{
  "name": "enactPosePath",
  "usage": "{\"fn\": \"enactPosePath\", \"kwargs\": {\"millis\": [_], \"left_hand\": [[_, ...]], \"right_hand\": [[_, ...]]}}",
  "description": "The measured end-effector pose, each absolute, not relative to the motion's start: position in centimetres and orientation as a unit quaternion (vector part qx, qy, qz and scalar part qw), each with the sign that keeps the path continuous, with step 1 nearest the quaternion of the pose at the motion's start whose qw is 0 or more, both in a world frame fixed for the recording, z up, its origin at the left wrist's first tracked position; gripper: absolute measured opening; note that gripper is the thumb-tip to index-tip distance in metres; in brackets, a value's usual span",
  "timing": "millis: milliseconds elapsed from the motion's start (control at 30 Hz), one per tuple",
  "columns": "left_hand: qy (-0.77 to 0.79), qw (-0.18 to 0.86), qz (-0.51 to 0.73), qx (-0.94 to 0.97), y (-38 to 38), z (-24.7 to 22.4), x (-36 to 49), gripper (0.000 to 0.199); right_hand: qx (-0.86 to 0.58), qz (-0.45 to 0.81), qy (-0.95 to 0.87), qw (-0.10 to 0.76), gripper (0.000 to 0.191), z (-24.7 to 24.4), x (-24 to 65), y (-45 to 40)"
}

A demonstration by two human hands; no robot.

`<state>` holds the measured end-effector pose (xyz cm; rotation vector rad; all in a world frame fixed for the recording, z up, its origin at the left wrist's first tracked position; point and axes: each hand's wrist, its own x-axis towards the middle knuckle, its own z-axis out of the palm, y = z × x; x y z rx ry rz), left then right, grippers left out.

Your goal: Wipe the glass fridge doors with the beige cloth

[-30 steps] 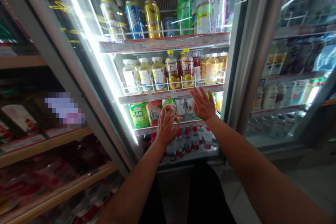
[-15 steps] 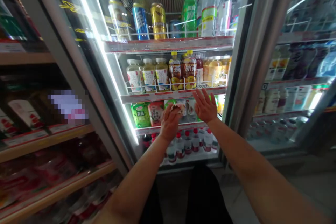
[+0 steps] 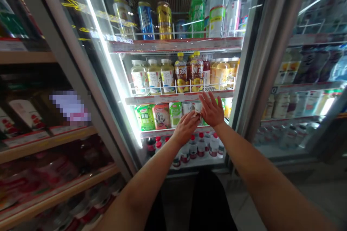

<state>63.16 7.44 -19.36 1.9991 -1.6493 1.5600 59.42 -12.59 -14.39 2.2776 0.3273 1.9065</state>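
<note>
My left hand (image 3: 187,126) lies against the glass door (image 3: 217,50) of a drinks cooler, its fingers pressed over a crumpled pale cloth (image 3: 197,114). Only a small part of the cloth shows at the fingertips; it may be tissue. Close beside it, my right hand (image 3: 213,109) rests on the glass with fingers stretched and spread, holding nothing. Behind the glass at hand height stand a green pouch (image 3: 145,117), a reddish pouch (image 3: 162,117) and other drinks, partly hidden by my hands.
Cans and a green bottle (image 3: 197,9) stand on the upper shelf, iced tea bottles (image 3: 196,72) on the middle one, red-capped bottles (image 3: 201,144) at the bottom. A metal door frame (image 3: 260,61) runs at right. Wooden shelves (image 3: 48,146) with goods stand at left.
My left hand has moved right across the glass with the cloth, close to my right hand, uncovering the green-and-white pouch. My right hand has stayed in place.
</note>
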Motion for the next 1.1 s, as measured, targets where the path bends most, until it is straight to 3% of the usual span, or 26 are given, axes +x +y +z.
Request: {"fn": "enactPosePath", "kwargs": {"millis": [200, 467, 667, 900, 1100], "left_hand": [[-0.568, 0.023, 0.493, 0.659, 9.8, -21.6, 63.3, 0.036], [-0.505, 0.102, 0.537, 0.668, 5.8, -18.5, 62.9, 0.045], [-0.611, -0.012, 0.474, 0.634, 5.1, -23.2, 62.0, 0.031], [-0.556, 0.026, 0.542, 0.630, 4.2, -17.4, 62.3, 0.037], [-0.601, -0.028, 0.455, 0.656, 4.5, -22.9, 61.4, 0.033]], "right_hand": [[0.770, 0.621, 0.124, 0.078, 0.059, -14.0, 57.6, -15.4], [0.752, 0.659, -0.014, 0.010, 0.058, -17.4, 58.3, -19.5], [0.748, 0.662, -0.044, -0.002, 0.058, -18.2, 58.8, -18.3], [0.742, 0.668, -0.049, 0.001, 0.058, -18.2, 58.7, -18.3], [0.760, 0.647, -0.062, -0.008, 0.061, -18.4, 59.0, -18.5]]}}
